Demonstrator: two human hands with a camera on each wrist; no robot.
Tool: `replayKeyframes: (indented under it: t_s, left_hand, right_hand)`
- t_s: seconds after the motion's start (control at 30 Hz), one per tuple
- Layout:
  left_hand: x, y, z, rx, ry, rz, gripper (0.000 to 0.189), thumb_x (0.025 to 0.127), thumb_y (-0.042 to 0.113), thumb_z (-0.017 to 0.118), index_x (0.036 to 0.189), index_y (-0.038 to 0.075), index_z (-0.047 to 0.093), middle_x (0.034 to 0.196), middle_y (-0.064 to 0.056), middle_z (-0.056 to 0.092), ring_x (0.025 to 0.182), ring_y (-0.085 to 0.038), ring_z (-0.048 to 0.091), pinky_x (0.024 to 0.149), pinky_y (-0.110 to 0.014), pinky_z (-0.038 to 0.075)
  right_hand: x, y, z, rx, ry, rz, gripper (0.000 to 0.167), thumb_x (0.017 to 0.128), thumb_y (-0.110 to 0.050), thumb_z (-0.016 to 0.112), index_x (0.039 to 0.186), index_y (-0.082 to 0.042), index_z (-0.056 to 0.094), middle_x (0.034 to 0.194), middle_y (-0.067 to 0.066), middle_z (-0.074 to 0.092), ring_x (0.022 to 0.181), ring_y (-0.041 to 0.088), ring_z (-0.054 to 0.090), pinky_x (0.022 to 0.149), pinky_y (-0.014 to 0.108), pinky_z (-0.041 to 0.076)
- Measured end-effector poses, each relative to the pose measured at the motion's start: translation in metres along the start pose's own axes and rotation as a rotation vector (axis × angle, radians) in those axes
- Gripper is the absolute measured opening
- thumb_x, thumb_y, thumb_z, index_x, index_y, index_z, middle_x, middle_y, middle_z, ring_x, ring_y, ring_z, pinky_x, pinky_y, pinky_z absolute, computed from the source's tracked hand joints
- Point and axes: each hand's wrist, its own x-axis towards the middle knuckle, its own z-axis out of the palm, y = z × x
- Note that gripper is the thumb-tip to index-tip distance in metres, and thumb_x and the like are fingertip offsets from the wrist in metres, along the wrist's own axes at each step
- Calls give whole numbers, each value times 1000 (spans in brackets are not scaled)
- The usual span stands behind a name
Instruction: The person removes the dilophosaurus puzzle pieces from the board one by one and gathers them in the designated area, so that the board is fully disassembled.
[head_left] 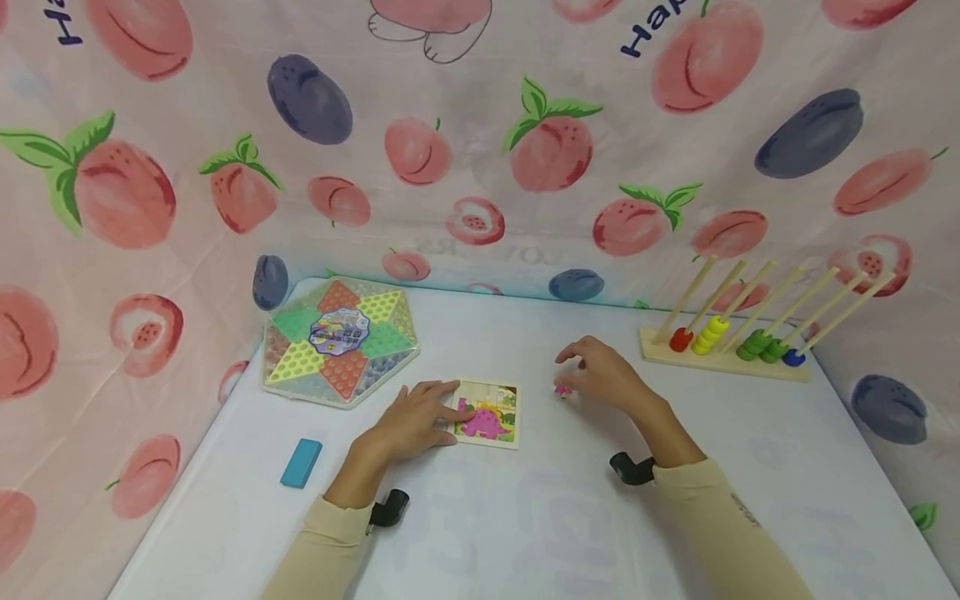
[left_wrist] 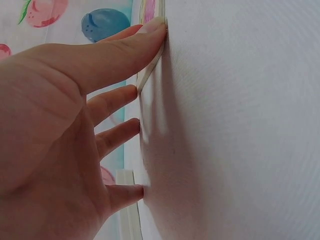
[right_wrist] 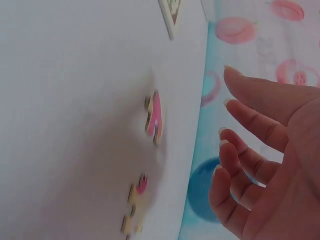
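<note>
A small wooden jigsaw puzzle board (head_left: 489, 446) with a pink dinosaur picture lies flat near the middle of the table. My left hand (head_left: 411, 421) rests at its left side, fingers spread, thumb against the board's edge in the left wrist view. To the right of the board, my right hand (head_left: 603, 377) hovers over the table with fingers loosely bent and nothing between them. Beneath it lies a pink puzzle piece (right_wrist: 156, 117), apart from the fingers. Another puzzle piece (right_wrist: 136, 205), pale with a pink spot, lies near it in the right wrist view.
A hexagonal Chinese checkers board (head_left: 343, 387) lies at the back left. On the left is a blue rectangular block (head_left: 302, 463). A wooden peg rack (head_left: 720, 363) with coloured beads stands at the back right. Fruit-print cloth (head_left: 480, 167) hangs behind the table.
</note>
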Motion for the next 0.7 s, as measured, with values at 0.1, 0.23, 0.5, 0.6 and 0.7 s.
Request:
replayKeyframes:
  t_s: [0.1, 0.23, 0.5, 0.6, 0.7]
  left_hand:
    - [0, 0, 0, 8, -3, 4, 44, 90, 27, 78, 132, 34, 69, 166, -5, 38, 154, -36, 30, 123, -74, 15]
    - [0, 0, 0, 13, -6, 2, 44, 90, 27, 77, 132, 35, 68, 166, -4, 38, 155, -36, 30, 123, -74, 14]
    - [0, 1, -1, 12, -12, -15, 43, 91, 28, 77, 132, 35, 68, 166, -4, 38, 155, -36, 29, 123, -74, 14]
    - [0, 1, -2, 14, -12, -9, 42, 91, 28, 77, 132, 35, 69, 166, -3, 37, 155, -36, 29, 123, -74, 13]
    - [0, 0, -1, 21, -9, -1, 42, 90, 28, 77, 131, 35, 69, 166, -3, 38, 155, -35, 30, 123, -74, 14]
  right_hand:
    - [3, -12, 6, -19, -16, -51, 39, 89, -31, 78, 122, -10, 71, 128, 15, 62, 112, 31, 59, 88, 40, 59]
    - [7, -26, 14, -42, -34, -85, 40, 87, -31, 81, 121, -12, 72, 126, 12, 63, 110, 28, 59, 89, 40, 57]
    - [15, -45, 36, -44, -98, -125, 38, 85, -32, 83, 119, -19, 73, 127, 5, 64, 113, 23, 60, 98, 41, 57]
    - [16, -48, 43, -38, -115, -153, 35, 84, -31, 84, 116, -19, 74, 124, 4, 64, 111, 22, 59, 97, 40, 56]
    - [17, -48, 49, -42, -121, -175, 34, 84, -30, 85, 114, -18, 75, 120, 3, 65, 107, 20, 59, 93, 39, 56]
